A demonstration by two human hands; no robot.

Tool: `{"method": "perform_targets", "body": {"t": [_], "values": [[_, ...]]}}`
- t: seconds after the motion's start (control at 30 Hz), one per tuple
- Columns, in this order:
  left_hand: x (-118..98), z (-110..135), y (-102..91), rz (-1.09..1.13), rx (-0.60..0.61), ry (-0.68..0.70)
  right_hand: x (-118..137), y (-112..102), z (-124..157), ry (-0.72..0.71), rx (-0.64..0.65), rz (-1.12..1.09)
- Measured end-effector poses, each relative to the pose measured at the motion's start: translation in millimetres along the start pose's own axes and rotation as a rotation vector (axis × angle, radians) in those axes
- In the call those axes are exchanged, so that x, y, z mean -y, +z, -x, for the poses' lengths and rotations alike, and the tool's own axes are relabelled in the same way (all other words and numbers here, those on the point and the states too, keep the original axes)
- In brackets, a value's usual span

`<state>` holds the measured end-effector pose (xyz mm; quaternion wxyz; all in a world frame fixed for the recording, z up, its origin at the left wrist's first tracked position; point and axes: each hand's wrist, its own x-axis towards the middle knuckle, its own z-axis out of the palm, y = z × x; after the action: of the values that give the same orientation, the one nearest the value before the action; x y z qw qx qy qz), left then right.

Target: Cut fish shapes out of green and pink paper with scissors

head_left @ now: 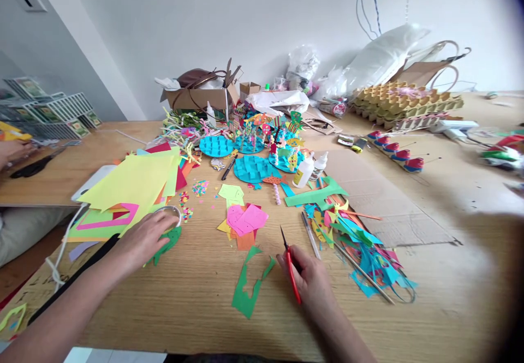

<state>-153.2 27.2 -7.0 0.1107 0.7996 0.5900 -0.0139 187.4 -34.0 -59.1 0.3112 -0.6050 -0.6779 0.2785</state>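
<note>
My right hand (309,278) is closed around red-handled scissors (292,278), whose thin dark blades point away from me, together. Just left of it lies a green paper scrap (248,292) with a ragged cut-out gap. On the left, my left hand (149,237) reaches over the table, fingers stretched and thumb apart. Its thumb is by a green paper cutout (168,244), partly under the hand. Beyond the fingertips is a white ring-shaped item (177,214), half hidden. Small pink, yellow and orange paper pieces (248,219) lie between the hands.
Coloured paper sheets (131,177) pile up at left. Blue paper discs (256,169) with decorated cutouts stand behind, beside glue bottles (303,172). Paper scraps (368,259), a pen (311,236) and cardboard (376,199) lie at right. Another person's hand (14,153) shows at far left.
</note>
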Motion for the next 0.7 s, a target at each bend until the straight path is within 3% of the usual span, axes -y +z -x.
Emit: {"method": "perform_targets", "body": {"t": [0.1, 0.23, 0.37, 0.5, 0.7], "values": [[-27.6, 1.0, 5.8, 0.040, -0.060, 0.025, -1.8, 0.4, -0.8, 0.055, -0.051, 0.020], [-90.2, 9.0, 24.5, 0.188, 0.137, 0.190, -5.5, 1.0, -2.5, 0.081, -0.085, 0.033], [-135.0, 19.2, 41.6, 0.263, 0.203, 0.272, -7.0, 0.4, -2.4, 0.072, -0.083, 0.058], [-150.0, 22.1, 49.6, 0.187, 0.252, 0.277, -5.2, 0.7, -0.9, 0.056, -0.062, 0.083], [-155.6, 19.4, 53.8, 0.138, 0.341, 0.292, -0.6, 0.8, -1.3, 0.041, -0.026, 0.158]]}}
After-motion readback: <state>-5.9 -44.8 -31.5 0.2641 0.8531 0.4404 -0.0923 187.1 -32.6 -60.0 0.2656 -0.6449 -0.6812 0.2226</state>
